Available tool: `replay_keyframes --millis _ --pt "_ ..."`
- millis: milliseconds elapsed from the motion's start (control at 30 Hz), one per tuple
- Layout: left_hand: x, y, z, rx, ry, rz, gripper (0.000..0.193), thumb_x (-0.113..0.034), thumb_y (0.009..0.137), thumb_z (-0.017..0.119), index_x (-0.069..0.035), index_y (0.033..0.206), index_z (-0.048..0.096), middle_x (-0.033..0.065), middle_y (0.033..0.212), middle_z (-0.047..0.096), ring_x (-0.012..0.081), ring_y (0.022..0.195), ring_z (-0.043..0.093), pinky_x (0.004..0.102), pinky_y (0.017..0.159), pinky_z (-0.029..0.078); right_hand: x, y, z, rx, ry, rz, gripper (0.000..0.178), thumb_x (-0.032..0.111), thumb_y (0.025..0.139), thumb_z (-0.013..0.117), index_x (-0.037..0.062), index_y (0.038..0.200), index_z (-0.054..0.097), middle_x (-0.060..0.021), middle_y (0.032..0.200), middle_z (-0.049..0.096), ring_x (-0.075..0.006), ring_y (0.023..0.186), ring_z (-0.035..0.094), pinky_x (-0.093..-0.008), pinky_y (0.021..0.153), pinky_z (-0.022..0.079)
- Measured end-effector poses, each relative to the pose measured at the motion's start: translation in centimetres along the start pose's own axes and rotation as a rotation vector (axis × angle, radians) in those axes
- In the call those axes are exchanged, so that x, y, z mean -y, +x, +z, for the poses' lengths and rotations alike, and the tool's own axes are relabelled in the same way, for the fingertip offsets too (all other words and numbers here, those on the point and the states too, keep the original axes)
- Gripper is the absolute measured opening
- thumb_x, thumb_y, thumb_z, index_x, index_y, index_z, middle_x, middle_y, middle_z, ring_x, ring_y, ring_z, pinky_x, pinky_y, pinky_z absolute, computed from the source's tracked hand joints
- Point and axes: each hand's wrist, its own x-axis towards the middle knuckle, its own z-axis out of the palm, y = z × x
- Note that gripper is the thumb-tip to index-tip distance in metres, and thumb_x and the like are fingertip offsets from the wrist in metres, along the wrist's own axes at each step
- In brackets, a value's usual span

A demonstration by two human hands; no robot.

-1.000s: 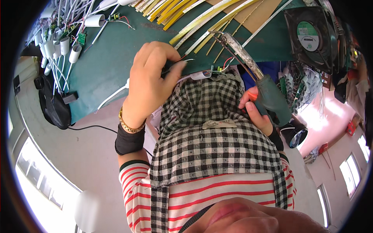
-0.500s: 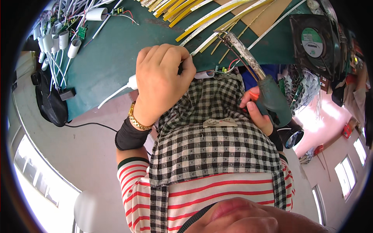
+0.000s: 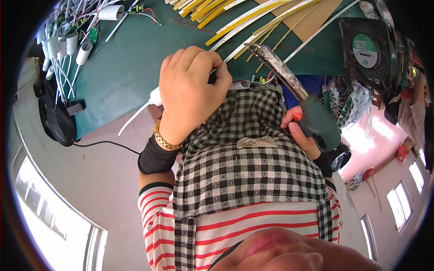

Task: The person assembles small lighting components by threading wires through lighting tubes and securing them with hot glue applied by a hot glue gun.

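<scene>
A green-topped workbench (image 3: 131,56) spans the upper part of the frame, its surface bearing a few dark scuffs. A tangle of white cables with white cylindrical housings (image 3: 83,53) and small green circuit boards (image 3: 93,35) lies at upper left; at top centre, yellow and white strips (image 3: 237,24) partly overlap brown cardboard (image 3: 322,17). A black axial fan (image 3: 365,50) sits at upper right.

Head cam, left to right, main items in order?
Black mesh object → small dark block → white cable → left hand → green-handled soldering gun → black fan. Right hand left out: overlaps the soldering gun.
</scene>
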Motion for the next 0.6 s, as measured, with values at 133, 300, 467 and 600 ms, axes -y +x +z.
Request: replay_keyframes --millis 133,300,467,600 --pt "0.1 0.2 0.3 -0.011 0.04 0.046 0.015 -0.003 0.061 0.067 -0.01 0.067 0.055 0.0006 0.066 0.05 0.0195 0.06 0.049 0.0307 0.057 0.036 -0.6 0.3 0.0 -0.039 -0.161 -0.048 0.015 0.001 0.074 0.066 -0.0002 0.089 0.062 -0.007 0.077 0.063 -0.0151 0.067 0.062 -0.0255 0.062 0.05" --pt "0.2 0.3 0.4 -0.004 0.046 0.058 0.015 -0.003 0.061 0.067 -0.01 0.066 0.055 0.0002 0.066 0.049 0.0192 0.06 0.048 0.031 0.056 0.035 0.3 0.5 0.2 -0.063 -0.456 -0.1 0.021 0.005 0.068 0.073 0.0045 0.087 0.065 -0.0048 0.079 0.067 -0.0156 0.069 0.066 -0.0257 0.061 0.053" --pt "0.3 0.3 0.2 0.001 0.037 0.057 0.015 -0.003 0.06 0.066 -0.011 0.066 0.055 0.0 0.066 0.048 0.019 0.061 0.048 0.031 0.056 0.034 0.0 0.4 0.4 -0.102 -0.425 -0.094 0.023 0.005 0.067 0.073 0.0062 0.088 0.066 -0.0042 0.079 0.068 -0.0154 0.07 0.066 -0.0252 0.062 0.053" --pt "0.2 0.5 0.0 0.045 0.033 0.014 0.015 -0.003 0.06 0.067 -0.01 0.066 0.056 -0.0009 0.065 0.05 0.0182 0.061 0.05 0.0307 0.057 0.035 0.1 0.5 -0.4 -0.006 -0.609 -0.048 0.027 0.012 0.066 0.074 0.0071 0.091 0.066 -0.0046 0.078 0.067 -0.0189 0.068 0.065 -0.0277 0.061 0.052"
